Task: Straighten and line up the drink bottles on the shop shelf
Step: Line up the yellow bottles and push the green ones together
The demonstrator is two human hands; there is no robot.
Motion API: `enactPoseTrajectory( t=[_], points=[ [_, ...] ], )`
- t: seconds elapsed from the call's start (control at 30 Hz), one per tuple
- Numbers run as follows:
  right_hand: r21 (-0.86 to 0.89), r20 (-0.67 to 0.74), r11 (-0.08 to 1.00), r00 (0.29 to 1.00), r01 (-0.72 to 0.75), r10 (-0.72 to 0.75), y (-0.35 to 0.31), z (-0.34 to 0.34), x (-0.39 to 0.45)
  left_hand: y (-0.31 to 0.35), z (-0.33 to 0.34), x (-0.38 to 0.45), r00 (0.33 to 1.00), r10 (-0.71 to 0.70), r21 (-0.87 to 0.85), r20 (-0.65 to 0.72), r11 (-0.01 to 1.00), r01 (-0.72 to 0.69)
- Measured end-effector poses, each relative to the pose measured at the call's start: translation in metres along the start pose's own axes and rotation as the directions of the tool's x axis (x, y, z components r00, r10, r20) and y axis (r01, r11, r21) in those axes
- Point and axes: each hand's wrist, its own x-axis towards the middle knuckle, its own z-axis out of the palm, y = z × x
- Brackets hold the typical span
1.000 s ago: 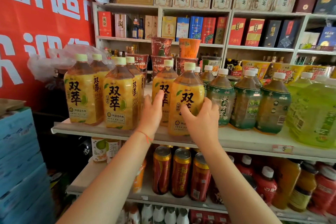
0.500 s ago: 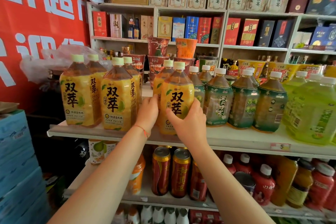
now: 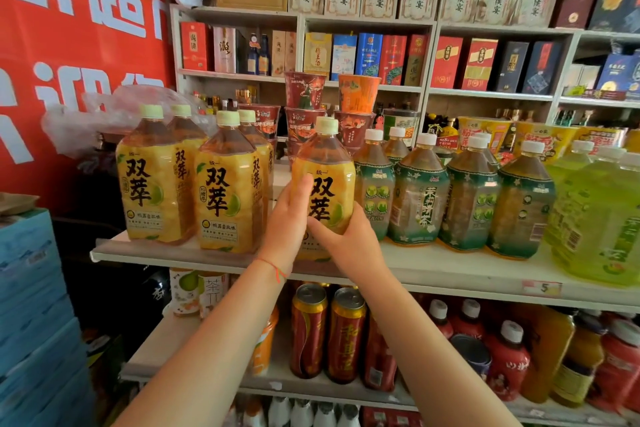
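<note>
Centre frame, both hands were on it: the left hand (image 3: 289,222) cupped the yellow bottle (image 3: 325,184) along its left side, and the right hand (image 3: 349,241) gripped its lower front. It sat on the shelf (image 3: 450,270), crowding the green-labelled bottles (image 3: 419,198). One sideways shove and that row topples!

A red banner (image 3: 69,55) with white characters fills the upper left; white wall shelving (image 3: 429,26) spans the upper right, blue cartons (image 3: 31,305) lower left.
</note>
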Motion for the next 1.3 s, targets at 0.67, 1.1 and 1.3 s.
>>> enactPoseTrajectory(
  t=[0.67, 1.1, 1.3],
  points=[
    [0.073, 0.002, 0.997, 1.0, -0.008, 0.008, -0.006, 0.011, 0.005, 0.001, -0.015, 0.0, 1.0, 0.013, 0.025, 0.004, 1.0, -0.013],
    [0.131, 0.007, 0.991, 1.0, 0.007, -0.008, -0.012, 0.029, 0.002, 0.003, -0.025, 0.003, 0.999, 0.025, -0.001, -0.04, 1.0, -0.025],
    [0.093, 0.024, 0.996, 1.0, -0.014, 0.012, -0.016, 0.02, 0.002, -0.003, -0.017, -0.003, 0.964, 0.212, 0.128, -0.16, 0.973, -0.192]
  ],
)
